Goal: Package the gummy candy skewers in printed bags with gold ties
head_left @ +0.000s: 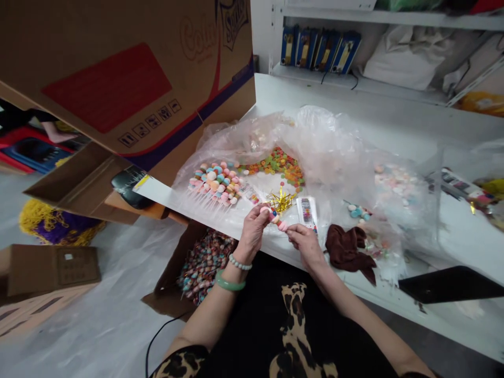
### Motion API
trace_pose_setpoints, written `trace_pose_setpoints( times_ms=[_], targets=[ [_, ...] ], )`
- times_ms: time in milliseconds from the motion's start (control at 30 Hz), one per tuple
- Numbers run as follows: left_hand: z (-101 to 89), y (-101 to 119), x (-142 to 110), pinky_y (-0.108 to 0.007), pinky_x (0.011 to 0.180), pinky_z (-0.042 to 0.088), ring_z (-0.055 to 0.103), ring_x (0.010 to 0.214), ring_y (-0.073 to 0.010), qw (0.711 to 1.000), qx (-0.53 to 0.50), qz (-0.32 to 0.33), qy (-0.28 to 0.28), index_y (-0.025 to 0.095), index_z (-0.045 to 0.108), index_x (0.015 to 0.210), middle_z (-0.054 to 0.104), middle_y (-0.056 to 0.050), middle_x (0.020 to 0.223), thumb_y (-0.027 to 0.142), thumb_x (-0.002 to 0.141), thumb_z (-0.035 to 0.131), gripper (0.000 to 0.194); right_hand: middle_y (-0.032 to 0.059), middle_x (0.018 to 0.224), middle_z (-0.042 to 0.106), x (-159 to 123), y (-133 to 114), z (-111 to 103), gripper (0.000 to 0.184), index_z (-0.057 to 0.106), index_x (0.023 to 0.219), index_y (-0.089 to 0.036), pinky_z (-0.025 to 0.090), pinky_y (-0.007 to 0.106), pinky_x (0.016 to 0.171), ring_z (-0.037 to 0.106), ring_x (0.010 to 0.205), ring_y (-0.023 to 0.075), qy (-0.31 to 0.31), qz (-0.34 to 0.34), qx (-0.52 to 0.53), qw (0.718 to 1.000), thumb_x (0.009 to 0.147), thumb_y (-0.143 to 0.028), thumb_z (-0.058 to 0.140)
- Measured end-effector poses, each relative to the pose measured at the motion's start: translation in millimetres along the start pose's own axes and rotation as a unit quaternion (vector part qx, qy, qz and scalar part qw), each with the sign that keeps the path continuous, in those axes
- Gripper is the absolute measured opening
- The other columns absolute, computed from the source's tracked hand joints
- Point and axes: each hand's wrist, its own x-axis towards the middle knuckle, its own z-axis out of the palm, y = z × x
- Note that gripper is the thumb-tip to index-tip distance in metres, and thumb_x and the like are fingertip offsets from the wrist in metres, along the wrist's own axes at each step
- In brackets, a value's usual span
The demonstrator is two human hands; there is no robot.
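Between my two hands a marshmallow skewer (279, 223) with pink, red and other coloured pieces is held over the table's near edge. My left hand (255, 224) pinches its upper left end. The fingers of my right hand (305, 241) close on its lower right end. Just beyond lies a tuft of gold twist ties (282, 200), with a small printed packet (307, 212) to its right. A heap of finished marshmallow skewers (216, 184) on white sticks rests to the left. Behind it spreads a pile of ring-shaped gummies (280, 165) in green, orange and red.
Clear plastic sheeting (331, 142) covers much of the white table. A brown cloth (348, 247) and a black flat tray-like object (452, 284) lie at right. A large cardboard carton (129, 68) stands at left. Below the edge, an open box holds many wrapped skewers (205, 262).
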Motion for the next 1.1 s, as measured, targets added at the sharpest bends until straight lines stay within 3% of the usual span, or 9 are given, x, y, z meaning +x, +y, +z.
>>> trace_pose_setpoints(
  times_ms=[67, 133, 300, 500, 633, 700, 833, 933, 1100],
  targets=[
    [0.2, -5, 0, -0.026, 0.069, 0.051, 0.067, 0.071, -0.0153, 1.000, 0.001, -0.002, 0.007, 0.015, 0.069, 0.093, 0.067, -0.001, 0.072, 0.038, 0.067, 0.083, 0.037, -0.0066, 0.050, 0.042, 0, 2, 6, 0.019, 0.060, 0.069, -0.018, 0.017, 0.023, 0.043, 0.027, 0.043, 0.0076, -0.059, 0.115, 0.104, 0.986, 0.065, -0.036, 0.066],
    [-3.8, -6, 3, -0.026, 0.067, 0.051, 0.067, 0.068, -0.0154, 1.000, -0.009, -0.014, 0.011, 0.015, 0.069, 0.091, 0.063, 0.001, 0.064, 0.040, 0.067, 0.082, 0.037, -0.0077, 0.050, 0.040, 0, 5, 9, 0.022, 0.059, 0.071, -0.018, 0.015, 0.023, 0.043, 0.024, 0.043, 0.0067, -0.088, 0.156, 0.139, 0.974, 0.062, -0.036, 0.068],
    [-15.7, -3, 7, -0.024, 0.067, 0.052, 0.061, 0.059, -0.0092, 0.997, -0.020, -0.028, 0.072, 0.014, 0.067, 0.084, 0.062, 0.004, 0.061, 0.036, 0.063, 0.085, 0.035, -0.0011, 0.060, 0.055, 1, 8, 2, 0.017, 0.064, 0.067, -0.019, 0.036, 0.027, 0.057, 0.048, 0.059, 0.0140, 0.037, -0.047, -0.054, 0.997, 0.073, -0.035, 0.061],
    [-4.5, -13, 2, -0.028, 0.064, 0.052, 0.065, 0.061, -0.0144, 0.998, -0.009, -0.033, 0.060, 0.014, 0.059, 0.066, 0.063, 0.000, 0.062, 0.045, 0.065, 0.081, 0.038, 0.0037, 0.076, 0.064, -3, 9, 4, 0.022, 0.067, 0.081, -0.022, 0.043, 0.030, 0.071, 0.058, 0.073, 0.0183, 0.063, -0.237, -0.258, 0.934, 0.089, -0.022, 0.046],
    [0.1, -19, 0, -0.030, 0.065, 0.053, 0.067, 0.065, -0.0173, 0.997, -0.012, -0.033, 0.076, 0.013, 0.062, 0.076, 0.066, -0.002, 0.070, 0.043, 0.067, 0.081, 0.037, 0.0055, 0.076, 0.063, -1, 16, 9, 0.023, 0.068, 0.085, -0.021, 0.043, 0.032, 0.075, 0.058, 0.078, 0.0202, 0.050, -0.269, -0.284, 0.919, 0.088, -0.020, 0.045],
    [-0.9, -19, -1, -0.030, 0.065, 0.053, 0.066, 0.064, -0.0169, 0.997, -0.009, -0.037, 0.061, 0.013, 0.061, 0.074, 0.063, -0.001, 0.066, 0.043, 0.067, 0.081, 0.037, 0.0042, 0.074, 0.062, 4, 20, 8, 0.018, 0.067, 0.080, -0.021, 0.044, 0.031, 0.073, 0.057, 0.075, 0.0194, 0.048, -0.206, -0.222, 0.952, 0.084, -0.023, 0.049],
    [-5.5, -15, 1, -0.028, 0.064, 0.052, 0.065, 0.062, -0.0150, 0.999, -0.026, -0.029, 0.037, 0.014, 0.059, 0.069, 0.059, 0.002, 0.060, 0.040, 0.065, 0.083, 0.035, -0.0033, 0.054, 0.050, 13, 26, 6, 0.014, 0.062, 0.067, -0.018, 0.031, 0.024, 0.049, 0.042, 0.050, 0.0109, -0.011, 0.054, 0.003, 0.998, 0.070, -0.032, 0.062],
    [-8.0, -13, 4, -0.027, 0.066, 0.051, 0.068, 0.069, -0.0167, 0.998, -0.042, -0.014, 0.048, 0.016, 0.061, 0.073, 0.059, 0.004, 0.060, 0.038, 0.061, 0.085, 0.035, -0.0065, 0.051, 0.044, 13, 27, 7, 0.020, 0.061, 0.071, -0.015, 0.013, 0.021, 0.041, 0.026, 0.041, 0.0041, -0.103, 0.185, 0.157, 0.965, 0.061, -0.031, 0.071],
    [-7.9, -14, 6, -0.030, 0.071, 0.052, 0.068, 0.066, -0.0162, 0.999, -0.016, -0.019, 0.031, 0.014, 0.061, 0.067, 0.061, 0.002, 0.062, 0.044, 0.065, 0.082, 0.037, -0.0084, 0.053, 0.040, 14, 19, 5, 0.023, 0.058, 0.073, -0.015, 0.007, 0.017, 0.040, 0.017, 0.041, 0.0003, -0.181, 0.242, 0.307, 0.903, 0.060, -0.022, 0.075]
  ],
)
